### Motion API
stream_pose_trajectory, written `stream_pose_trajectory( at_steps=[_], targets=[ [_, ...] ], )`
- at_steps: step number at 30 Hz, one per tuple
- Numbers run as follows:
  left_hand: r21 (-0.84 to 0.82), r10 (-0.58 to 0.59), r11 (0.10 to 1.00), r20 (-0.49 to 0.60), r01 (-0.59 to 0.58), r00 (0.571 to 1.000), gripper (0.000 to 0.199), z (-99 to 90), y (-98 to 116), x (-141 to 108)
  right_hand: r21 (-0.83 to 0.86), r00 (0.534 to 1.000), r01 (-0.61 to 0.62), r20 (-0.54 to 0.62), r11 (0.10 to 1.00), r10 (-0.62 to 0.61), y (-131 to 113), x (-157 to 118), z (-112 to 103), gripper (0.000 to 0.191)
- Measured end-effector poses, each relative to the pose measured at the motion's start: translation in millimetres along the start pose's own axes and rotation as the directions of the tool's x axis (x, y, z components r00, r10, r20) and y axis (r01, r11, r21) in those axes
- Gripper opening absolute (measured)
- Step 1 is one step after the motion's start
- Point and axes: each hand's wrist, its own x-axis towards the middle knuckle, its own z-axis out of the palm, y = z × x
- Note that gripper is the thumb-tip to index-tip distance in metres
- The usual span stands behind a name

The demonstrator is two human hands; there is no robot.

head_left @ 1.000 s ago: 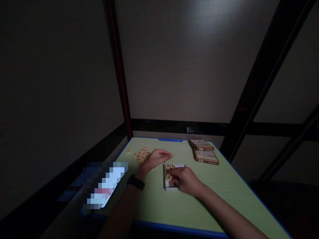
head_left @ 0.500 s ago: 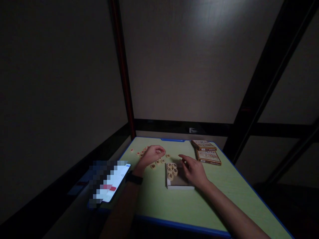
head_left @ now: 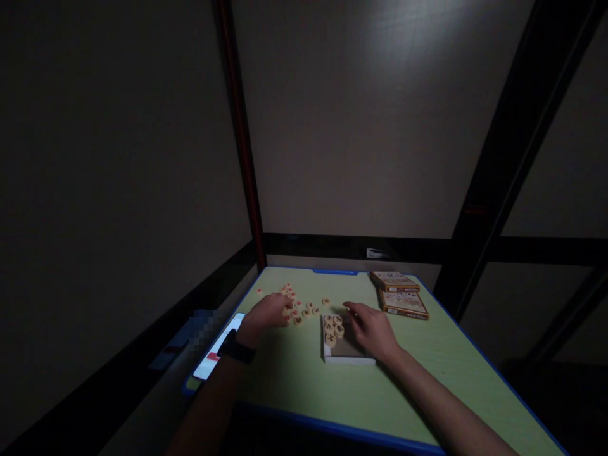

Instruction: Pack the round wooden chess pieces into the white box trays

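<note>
Round xiangqi pieces (head_left: pixel 308 310) with dark and red characters lie loosely on the green table (head_left: pixel 294 373). My left hand (head_left: pixel 270 311), a dark band at its wrist, reaches down at the left of this group. Its fingertips are by the red-marked pieces, fingers bent and partly apart; no piece shows clearly in them. An open shallow box (head_left: pixel 349 360) holds several dark-marked pieces (head_left: pixel 332 329) at its left side. Over the right side of that box hovers my right hand (head_left: pixel 373 327), index finger stretched out and thumb apart from it. Its other fingers are curled and partly hidden.
Two flat printed boxes (head_left: pixel 403 302) overlap at the table's back right. A lit phone (head_left: pixel 209 362) lies at the left edge, partly behind my left wrist. One red-marked piece (head_left: pixel 259 291) sits apart at the far left. Walls stand behind and left.
My left hand has moved left and down, from above the middle of the loose pieces to the red-marked ones. My right hand has stayed over the box. The view has shifted slightly.
</note>
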Motion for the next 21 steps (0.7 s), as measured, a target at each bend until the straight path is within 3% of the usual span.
stream_pose_trajectory(
  at_steps=[6,12,18,21],
  targets=[
    [-0.014,0.020,1.000,-0.013,-0.020,1.000,0.035,7.2,5,2,-0.004,1.000,-0.006,0.030,1.000,0.006,1,0,0,0.030],
    [0.030,0.099,0.995,-0.016,-0.098,0.995,0.026,7.1,29,6,-0.004,0.995,-0.031,0.095,1.000,0.031,-2,1,-1,0.028],
    [0.127,-0.024,0.992,-0.044,0.030,0.999,0.026,13.8,58,12,-0.002,0.993,-0.036,0.110,0.999,0.036,-4,1,-3,0.030],
    [0.141,-0.028,0.989,-0.033,0.032,0.999,0.024,19.8,65,16,-0.001,0.993,-0.034,0.113,0.999,0.034,-4,1,-2,0.030]
  ],
)
